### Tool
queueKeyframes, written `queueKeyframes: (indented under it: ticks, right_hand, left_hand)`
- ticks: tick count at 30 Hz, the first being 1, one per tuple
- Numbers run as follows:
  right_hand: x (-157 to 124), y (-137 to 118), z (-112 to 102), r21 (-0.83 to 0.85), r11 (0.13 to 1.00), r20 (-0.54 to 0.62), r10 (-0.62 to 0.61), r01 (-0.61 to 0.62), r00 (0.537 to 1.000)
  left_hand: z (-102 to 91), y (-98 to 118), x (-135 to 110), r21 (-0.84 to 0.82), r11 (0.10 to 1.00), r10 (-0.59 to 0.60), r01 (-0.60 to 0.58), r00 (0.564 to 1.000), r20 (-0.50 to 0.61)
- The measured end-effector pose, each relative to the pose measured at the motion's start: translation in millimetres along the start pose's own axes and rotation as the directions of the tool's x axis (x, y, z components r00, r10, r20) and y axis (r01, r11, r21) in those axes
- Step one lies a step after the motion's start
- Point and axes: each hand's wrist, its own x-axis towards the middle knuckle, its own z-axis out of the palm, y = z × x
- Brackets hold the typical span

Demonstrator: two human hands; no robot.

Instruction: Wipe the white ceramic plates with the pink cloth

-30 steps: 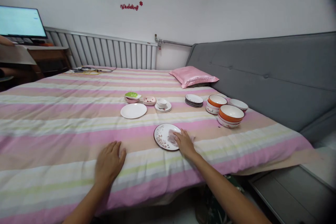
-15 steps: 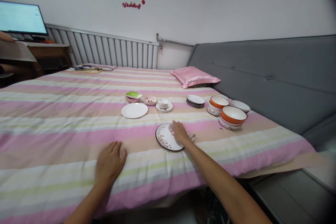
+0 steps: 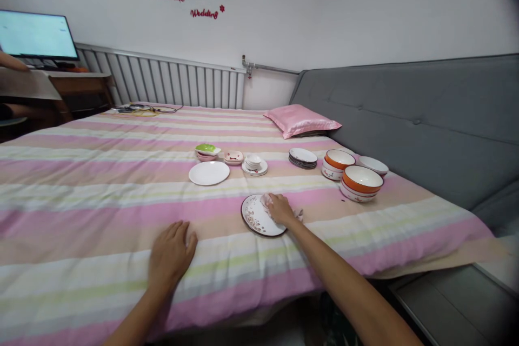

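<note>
A floral-patterned plate [image 3: 257,217] lies on the striped bedspread [image 3: 101,194] near the bed's front edge. My right hand [image 3: 279,208] rests on the plate's right side, fingers closed on a pale pink cloth [image 3: 299,214] pressed against it. My left hand [image 3: 171,253] lies flat on the bedspread to the left, fingers together, holding nothing.
Farther back stand a plain white plate [image 3: 208,173], a green dish on a pink one [image 3: 207,150], a small pink dish [image 3: 234,157], stacked small cups on saucers [image 3: 254,164], a stack of plates [image 3: 303,157], orange-and-white bowls [image 3: 360,180] and a pink pillow [image 3: 300,119]. A grey headboard [image 3: 405,113] runs along the right.
My right hand slid with the cloth from the plate's lower right toward its upper right edge. My left hand stayed flat on the bedspread. The view shifted slightly.
</note>
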Motion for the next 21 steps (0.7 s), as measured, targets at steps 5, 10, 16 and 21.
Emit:
queueKeyframes:
  ticks: [5, 10, 16, 21]
  right_hand:
    - [2.0, 3.6, -5.7, 0.094, 0.988, 0.028, 0.119, -0.121, 0.993]
    - [9.6, 13.2, -14.1, 0.282, 0.931, 0.137, 0.2, -0.232, 0.97]
    - [19.6, 19.0, -26.6, 0.538, 0.773, 0.353, 0.156, -0.336, 0.923]
    - [28.2, 23.5, -34.7, 0.656, 0.623, 0.533, 0.018, -0.427, 0.846]
  left_hand:
    - [-2.5, 0.5, 0.2, 0.007, 1.0, -0.001, 0.001, 1.0, 0.013]
    - [-3.1, 0.9, 1.5, -0.003, 1.0, -0.005, 0.005, 1.0, 0.018]
    - [-2.1, 0.8, 3.1, -0.013, 1.0, -0.015, 0.016, 0.999, 0.039]
    - [-3.6, -3.9, 6.8, -0.028, 0.999, -0.044, 0.047, 0.995, 0.093]
